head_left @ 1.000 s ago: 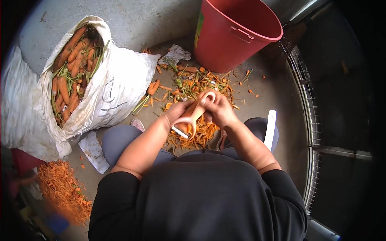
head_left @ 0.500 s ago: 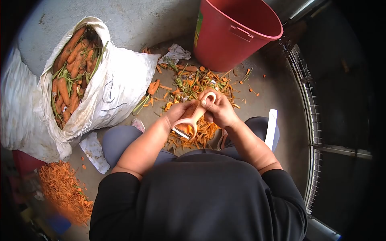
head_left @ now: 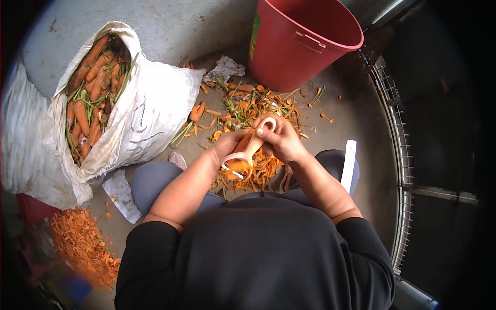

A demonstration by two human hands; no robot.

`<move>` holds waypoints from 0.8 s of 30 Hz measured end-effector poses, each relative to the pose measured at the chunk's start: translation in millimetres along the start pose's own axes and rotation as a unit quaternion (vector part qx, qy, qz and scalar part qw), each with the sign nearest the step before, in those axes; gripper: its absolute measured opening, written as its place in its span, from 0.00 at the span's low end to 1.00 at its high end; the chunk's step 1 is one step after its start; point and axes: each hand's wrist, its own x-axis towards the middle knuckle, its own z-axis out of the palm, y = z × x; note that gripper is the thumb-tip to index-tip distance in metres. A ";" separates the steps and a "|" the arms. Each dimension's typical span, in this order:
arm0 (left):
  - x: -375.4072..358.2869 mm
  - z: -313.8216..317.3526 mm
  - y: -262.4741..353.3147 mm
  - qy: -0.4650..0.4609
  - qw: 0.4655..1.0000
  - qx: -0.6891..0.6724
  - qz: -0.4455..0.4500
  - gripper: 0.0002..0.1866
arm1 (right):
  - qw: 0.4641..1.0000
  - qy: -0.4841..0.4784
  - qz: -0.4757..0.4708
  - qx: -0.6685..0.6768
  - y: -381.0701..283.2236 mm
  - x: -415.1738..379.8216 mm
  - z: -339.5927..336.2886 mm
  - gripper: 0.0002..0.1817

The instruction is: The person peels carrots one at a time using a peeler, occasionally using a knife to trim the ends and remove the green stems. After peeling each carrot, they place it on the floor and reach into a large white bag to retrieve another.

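Between my knees, my left hand [head_left: 226,145] is closed around a carrot [head_left: 245,141], which is partly hidden by the fingers and the tool over it. My right hand [head_left: 284,140] grips a pale pink Y-shaped peeler [head_left: 254,144] by its looped handle, thumb on top. The peeler's forked head points down toward my lap and lies over the carrot. Bright orange shows within the fork, at the blade. Below both hands, a heap of carrot peelings [head_left: 266,170] covers the floor.
A white sack [head_left: 160,98] full of unpeeled carrots [head_left: 94,77] leans at the left. A tall red bucket [head_left: 294,57] stands ahead. Carrot tops and scraps [head_left: 248,106] litter the floor between them. Another pile of peelings [head_left: 82,243] lies at lower left. A metal grille [head_left: 395,113] runs along the right.
The peeler's head has tilted slightly, and more bright orange shows at its blade. The carrot's visible side looks brighter. Both hands have stayed nearly in place.
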 end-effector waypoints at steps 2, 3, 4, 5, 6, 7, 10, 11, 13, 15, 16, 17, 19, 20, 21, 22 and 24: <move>0.8 -11.7 0.9 0.001 1.000 -0.006 -0.003 0.18 | 0.999 0.035 -0.005 -0.014 9.9 10.2 -30.0 0.09; -3.0 -8.0 1.3 0.025 0.999 -0.020 -0.021 0.20 | 0.997 0.077 -0.025 0.012 16.8 18.9 -56.4 0.10; -6.2 -3.7 0.5 0.048 0.998 -0.034 -0.038 0.21 | 0.985 0.161 -0.054 0.016 22.3 24.9 -85.1 0.09; -8.9 1.8 0.2 0.048 0.998 -0.014 -0.028 0.21 | 0.965 0.250 -0.064 0.052 15.2 27.9 -105.4 0.08; -10.9 6.9 1.5 0.048 0.999 0.007 -0.014 0.22 | 0.939 0.334 -0.082 -0.023 17.7 31.3 -134.5 0.07; -12.8 8.8 2.7 0.048 0.998 0.028 -0.002 0.23 | 0.916 0.392 -0.083 -0.028 16.8 29.6 -152.6 0.08; -9.4 -2.7 2.6 0.035 0.999 -0.002 -0.019 0.22 | 0.934 0.338 -0.103 0.062 -6.2 19.4 -109.2 0.08; -3.1 -17.3 -1.2 0.058 0.996 -0.034 -0.057 0.23 | 0.960 0.256 -0.094 0.061 -8.3 15.6 -86.2 0.08; 2.1 -10.9 -1.6 0.080 0.996 -0.036 -0.031 0.23 | 0.996 0.076 -0.039 0.024 -0.8 3.9 -36.6 0.08; 0.5 -2.7 -2.2 0.047 0.999 -0.022 0.003 0.23 | 1.000 -0.007 0.015 -0.002 3.4 -3.7 -0.3 0.09; -1.0 -4.5 -2.9 0.034 0.999 0.011 0.019 0.22 | 1.000 0.011 0.023 -0.009 2.7 -1.7 -3.1 0.10; -3.7 -8.4 -4.6 0.021 0.998 0.043 0.034 0.22 | 0.999 0.036 0.002 0.034 8.3 6.4 -21.8 0.09; -3.2 -4.0 -3.6 0.098 0.995 0.002 -0.033 0.24 | 0.986 0.141 -0.034 0.086 18.5 23.7 -75.7 0.08; -6.2 3.7 -1.0 0.086 0.996 0.019 -0.021 0.24 | 0.970 0.219 -0.050 0.095 18.8 28.0 -101.0 0.09; -10.4 11.5 1.9 0.074 0.997 0.035 -0.007 0.25 | 0.954 0.294 -0.061 0.022 19.4 30.3 -129.2 0.09; -13.1 15.7 3.6 0.063 0.997 0.052 0.007 0.25 | 0.927 0.365 -0.071 -0.050 18.7 30.7 -147.6 0.10; -11.0 11.0 5.1 0.062 0.998 -0.003 -0.007 0.22 | 0.930 0.346 -0.108 0.052 13.3 24.9 -150.3 0.11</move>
